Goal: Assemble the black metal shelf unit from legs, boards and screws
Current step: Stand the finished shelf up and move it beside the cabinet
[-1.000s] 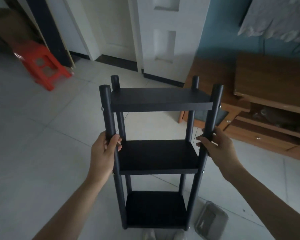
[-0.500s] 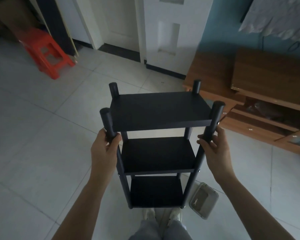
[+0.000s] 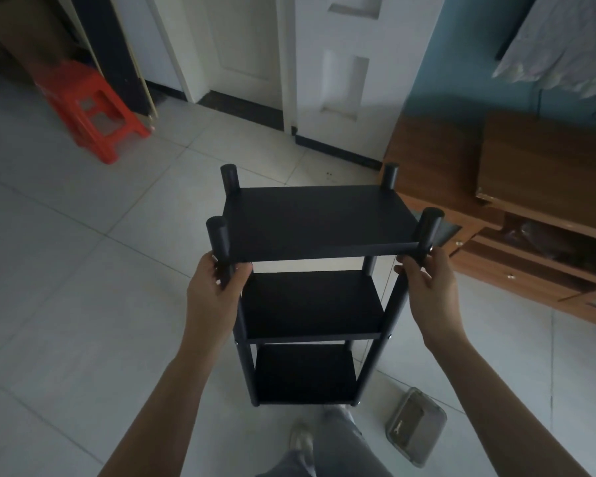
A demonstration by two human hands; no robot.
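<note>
Since the earlier frames the shelf (image 3: 310, 263) had sunk lower in the picture and its top board showed more from above; the hands had slid up the front legs to just under that board. The left hand (image 3: 214, 297) was wrapped round the front left leg (image 3: 221, 249), the right hand (image 3: 427, 284) curled on the front right leg (image 3: 424, 235). The shelf stood upright at centre frame, three boards fitted. A red stool (image 3: 93, 111) sat at upper left, a wooden cabinet (image 3: 516, 208) at right, a clear tray (image 3: 415, 428) on the floor (image 3: 66, 270) at lower right. The shelf's feet were hard to make out, so whether it touched the floor was unclear.
</note>
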